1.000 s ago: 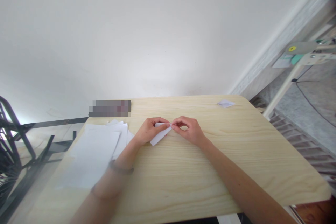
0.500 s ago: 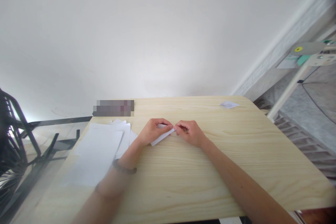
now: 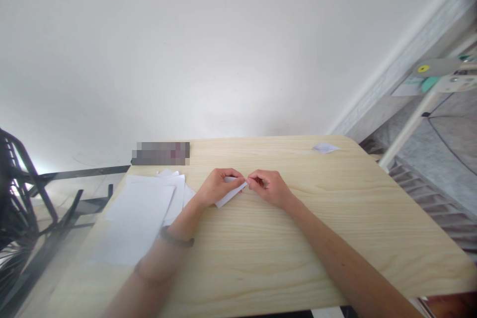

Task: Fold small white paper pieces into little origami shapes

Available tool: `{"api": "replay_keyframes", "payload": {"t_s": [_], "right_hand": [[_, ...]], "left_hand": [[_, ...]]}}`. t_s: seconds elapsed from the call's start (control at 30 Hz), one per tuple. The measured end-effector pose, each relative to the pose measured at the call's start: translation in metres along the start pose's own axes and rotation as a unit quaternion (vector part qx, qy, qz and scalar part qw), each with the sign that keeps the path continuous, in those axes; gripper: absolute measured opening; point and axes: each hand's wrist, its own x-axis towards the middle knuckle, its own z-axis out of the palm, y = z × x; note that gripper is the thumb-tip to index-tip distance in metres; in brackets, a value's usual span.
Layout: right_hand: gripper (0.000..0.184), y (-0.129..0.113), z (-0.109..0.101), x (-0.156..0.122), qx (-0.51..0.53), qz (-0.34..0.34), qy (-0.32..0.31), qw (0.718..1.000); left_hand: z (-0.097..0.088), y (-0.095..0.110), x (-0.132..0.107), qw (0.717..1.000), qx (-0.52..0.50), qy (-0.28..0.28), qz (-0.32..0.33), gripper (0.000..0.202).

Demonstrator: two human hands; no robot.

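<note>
Near the middle of the table, a small folded strip of white paper is held between my two hands. My left hand is closed on it, thumb along the top and fingers partly hidden behind. At the paper's right tip, my right hand pinches with thumb and forefinger, its other fingers curled in. The fingertips of both hands almost meet there. A dark bracelet circles my left wrist.
Loose white sheets overlap on the left of the wooden table. A folded white paper piece lies at the far right. A blurred-out patch covers the back left corner. Beyond the left edge stands a black chair.
Almost nothing differs. Both hands keep their hold on the folded paper, with only a very slight shift of the fingers at its right tip.
</note>
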Motion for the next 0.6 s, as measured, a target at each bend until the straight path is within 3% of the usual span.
{"api": "replay_keyframes", "payload": {"t_s": [0.6], "right_hand": [[0.013, -0.0002, -0.0013, 0.0001, 0.018, 0.011, -0.037, 0.999]], "left_hand": [[0.0012, 0.0001, 0.0005, 1.0, 0.022, 0.004, 0.021, 0.029]]}}
